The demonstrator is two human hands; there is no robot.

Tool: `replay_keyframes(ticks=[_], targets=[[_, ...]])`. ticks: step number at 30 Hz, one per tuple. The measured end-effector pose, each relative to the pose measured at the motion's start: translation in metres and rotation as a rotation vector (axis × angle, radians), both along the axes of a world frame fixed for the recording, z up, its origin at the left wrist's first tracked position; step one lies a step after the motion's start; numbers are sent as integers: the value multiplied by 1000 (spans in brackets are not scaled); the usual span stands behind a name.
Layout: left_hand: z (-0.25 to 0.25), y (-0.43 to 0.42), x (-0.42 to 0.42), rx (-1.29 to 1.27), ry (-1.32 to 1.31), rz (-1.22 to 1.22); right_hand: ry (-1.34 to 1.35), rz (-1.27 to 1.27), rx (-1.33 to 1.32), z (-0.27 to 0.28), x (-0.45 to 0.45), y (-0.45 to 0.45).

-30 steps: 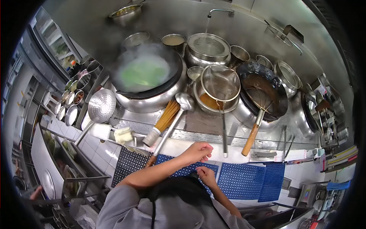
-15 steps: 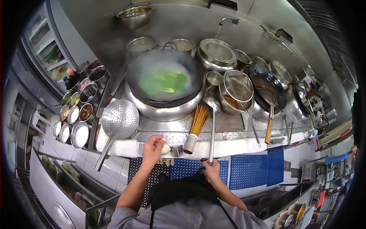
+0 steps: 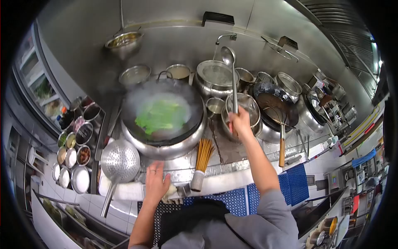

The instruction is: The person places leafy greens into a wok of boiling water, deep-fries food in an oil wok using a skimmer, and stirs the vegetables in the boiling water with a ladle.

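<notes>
- And here's the right hand, fingers wrapped tight around the handle of a long ladle, gripping it near the lower end.
- The ladle is up, bowl at the top, its long shaft crossing in front of a round metal pot on the desk; in this view the bowl shows just beside the tap.
- Over to the left hand: fingers stretched out, slightly blurred, nothing in its grasp, hanging out at the desk's front edge; whether it touches the surface, I cannot tell.
- A perforated skimmer lies just beside that left hand, handle pointing toward the person, and a pale cloth sits by its thumb.
- Beyond the hand, the big black wok, with bright green leaves in it and steam drifting over them!
- Between the two arms, a bamboo brush rests on the desk, bristles toward the back.
- And at the rear, water runs from the tap above a covered pot.
</notes>
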State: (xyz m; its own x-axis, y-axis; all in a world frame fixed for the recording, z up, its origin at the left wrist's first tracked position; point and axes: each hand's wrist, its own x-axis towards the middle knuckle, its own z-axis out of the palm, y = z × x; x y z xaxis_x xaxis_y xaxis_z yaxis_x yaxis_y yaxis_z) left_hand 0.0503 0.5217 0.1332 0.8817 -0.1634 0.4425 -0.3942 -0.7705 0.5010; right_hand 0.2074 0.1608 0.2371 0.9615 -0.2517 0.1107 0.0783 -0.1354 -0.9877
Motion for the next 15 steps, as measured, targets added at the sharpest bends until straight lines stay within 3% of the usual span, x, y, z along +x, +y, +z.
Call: replay_keyframes(ticks=[2, 4, 7, 9, 12, 14, 15], targets=[[18, -4, 21, 120, -82, 74, 14, -40, 19, 20, 72, -16], [38, -9, 45, 234, -113, 129, 3, -218, -311, 38, 141, -31], [31, -14, 71, 321, -45, 139, 109, -184, -462, 76, 218, -52], [21, -9, 79, 304, -8, 116, 109, -133, -317, 95, 209, -38], [36, -16, 86, 281, -111, 136, -139, -64, -169, 34, 180, -13], [30, -15, 103, 279, -97, 106, 13, 5, -61, 6, 127, 8], [26, -11, 110, 281, -87, 92, 42, 84, 155, 6, 90, 25]])
